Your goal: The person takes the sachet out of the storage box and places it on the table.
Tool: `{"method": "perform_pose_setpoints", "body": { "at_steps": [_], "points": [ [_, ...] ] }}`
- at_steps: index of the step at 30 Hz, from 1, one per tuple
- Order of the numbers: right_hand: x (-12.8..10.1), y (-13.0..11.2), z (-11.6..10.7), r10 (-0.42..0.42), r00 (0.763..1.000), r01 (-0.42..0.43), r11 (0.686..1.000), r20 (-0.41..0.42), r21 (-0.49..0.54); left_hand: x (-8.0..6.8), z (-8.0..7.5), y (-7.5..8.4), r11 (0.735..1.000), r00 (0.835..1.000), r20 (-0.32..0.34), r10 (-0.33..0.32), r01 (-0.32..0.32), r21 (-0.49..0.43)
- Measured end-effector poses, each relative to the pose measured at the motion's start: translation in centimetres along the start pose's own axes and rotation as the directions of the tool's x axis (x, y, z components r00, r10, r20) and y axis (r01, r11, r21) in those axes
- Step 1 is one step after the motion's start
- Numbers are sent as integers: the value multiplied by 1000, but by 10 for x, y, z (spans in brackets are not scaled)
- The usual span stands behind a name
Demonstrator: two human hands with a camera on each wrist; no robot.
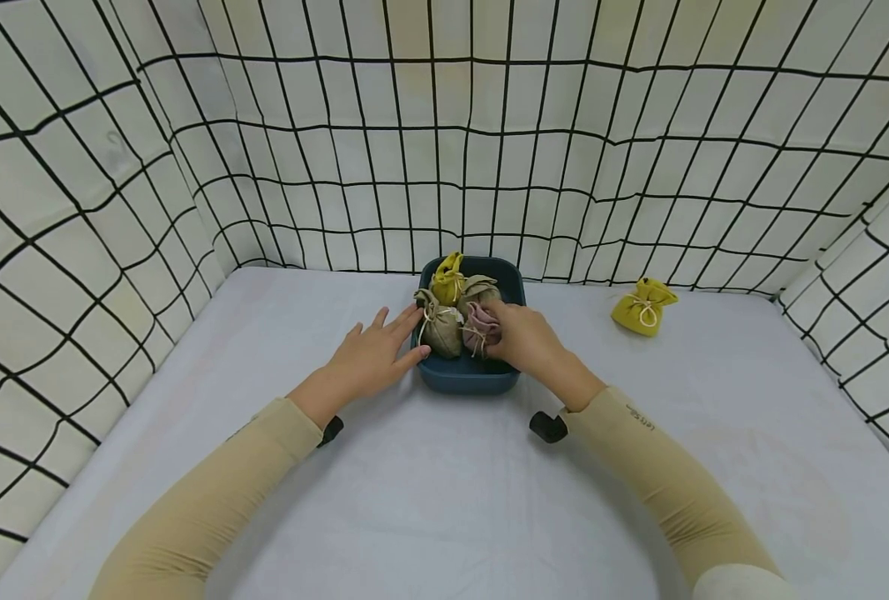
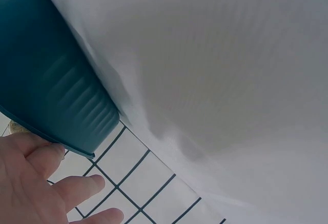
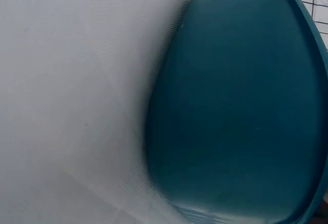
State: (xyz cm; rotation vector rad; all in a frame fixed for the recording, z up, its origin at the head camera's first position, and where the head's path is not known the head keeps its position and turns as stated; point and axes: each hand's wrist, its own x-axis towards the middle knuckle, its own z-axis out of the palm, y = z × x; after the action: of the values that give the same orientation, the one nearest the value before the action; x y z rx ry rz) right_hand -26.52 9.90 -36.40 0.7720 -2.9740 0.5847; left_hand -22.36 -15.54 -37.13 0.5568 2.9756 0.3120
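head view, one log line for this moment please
left hand: steadies bin | right hand: grips pink pouch in bin | yellow pouch: on table

The head camera looks forward and down over the white worktop (image 1: pixel 444 500) toward the teal tub (image 1: pixel 465 377). Both wrist cameras sit very close, low against that tub's outer wall (image 2: pixel 51 85), which all three views share.

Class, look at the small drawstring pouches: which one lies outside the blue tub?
The yellow pouch at the far right, alone on the white tabletop. The other four sit together inside the blue tub, including a second yellow one.
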Motion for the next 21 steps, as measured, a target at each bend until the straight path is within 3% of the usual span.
{"method": "perform_pose_setpoints", "body": {
  "at_steps": [11, 21],
  "points": [
    [-4, 6, -5, 36, 996, -24, 988, -80, 152, 0, 1, -2, 1000, 1000, -5, 9, -9, -6],
    [-8, 10, -13, 58, 989, -12, 949, -137, 315, 0, 0, -1, 1000, 1000, -4, 7, -7, -10]
  ]
}}
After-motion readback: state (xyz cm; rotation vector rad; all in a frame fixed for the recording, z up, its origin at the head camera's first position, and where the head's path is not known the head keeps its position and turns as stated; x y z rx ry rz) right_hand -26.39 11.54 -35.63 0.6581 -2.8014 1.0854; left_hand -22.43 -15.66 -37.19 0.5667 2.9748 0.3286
